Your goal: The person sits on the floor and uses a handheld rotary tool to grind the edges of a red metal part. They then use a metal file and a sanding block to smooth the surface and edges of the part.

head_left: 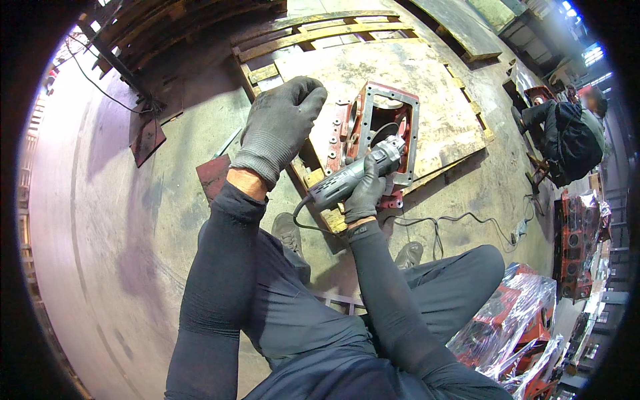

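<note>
My right hand (366,195), in a dark grey glove, is closed around the body of a grey angle grinder (331,187). The grinder's head lies over the near part of a red-painted metal casting (357,127), which has an open rectangular frame with bolt holes along its bare metal rim. I cannot tell whether the disc touches the casting. My left hand (283,113), gloved alike, is raised to the left of the casting and closed in a fist. Its palm side is hidden, so anything inside it does not show. The casting rests on a board-topped wooden pallet (427,100).
The grinder's black cord (460,217) runs across the floor on the right. Plastic-wrapped red castings (510,320) stand at the lower right, with a stack of red castings (577,247) beyond. Another person (570,137) crouches at the far right. A reddish plate (213,177) lies left of the pallet.
</note>
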Demonstrator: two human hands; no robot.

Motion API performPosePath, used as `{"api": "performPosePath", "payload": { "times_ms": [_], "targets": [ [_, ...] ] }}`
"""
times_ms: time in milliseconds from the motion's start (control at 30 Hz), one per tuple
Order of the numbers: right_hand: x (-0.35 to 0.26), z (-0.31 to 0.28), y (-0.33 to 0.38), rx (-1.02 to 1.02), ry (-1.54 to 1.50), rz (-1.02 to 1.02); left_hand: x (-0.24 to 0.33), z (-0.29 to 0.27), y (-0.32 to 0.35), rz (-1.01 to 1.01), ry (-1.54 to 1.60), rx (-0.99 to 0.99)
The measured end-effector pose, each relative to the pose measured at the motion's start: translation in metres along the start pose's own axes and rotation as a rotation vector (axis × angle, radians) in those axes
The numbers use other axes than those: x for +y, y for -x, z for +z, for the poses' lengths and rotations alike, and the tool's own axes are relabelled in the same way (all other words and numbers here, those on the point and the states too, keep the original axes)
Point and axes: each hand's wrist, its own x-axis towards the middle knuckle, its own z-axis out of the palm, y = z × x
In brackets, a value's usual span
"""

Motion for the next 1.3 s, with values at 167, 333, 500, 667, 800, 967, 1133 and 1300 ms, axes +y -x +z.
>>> {"api": "performPosePath", "payload": {
  "times_ms": [167, 333, 500, 667, 800, 967, 1133, 1300],
  "targets": [
    [0.005, 0.002, 0.008, 0.056, 0.007, 0.021, 0.0, 0.0, 0.001, -0.009, -0.005, -0.01],
    [0.003, 0.011, 0.008, 0.078, -0.09, 0.058, 0.008, 0.005, 0.002, 0.024, -0.037, -0.028],
    [0.002, 0.042, 0.022, 0.254, -0.023, 0.03, 0.003, 0.005, 0.001, 0.041, 0.083, 0.054],
    [-0.005, 0.049, 0.015, 0.223, -0.015, -0.052, 0.005, 0.005, 0.002, 0.214, 0.216, 0.266],
    [-0.026, 0.029, -0.002, 0.088, 0.011, -0.095, -0.003, 0.002, 0.004, 0.219, 0.244, 0.274],
    [-0.113, -0.053, -0.034, -0.377, 0.325, 0.039, 0.01, -0.004, 0.008, 0.15, 0.23, 0.176],
    [-0.172, -0.054, -0.029, -0.621, 0.44, 0.305, 0.013, 0.014, 0.003, 0.145, 0.195, 0.125],
    [-0.168, -0.038, -0.026, -0.609, 0.571, 0.38, 0.019, 0.023, -0.001, 0.152, 0.104, 0.098]
  ]
}}
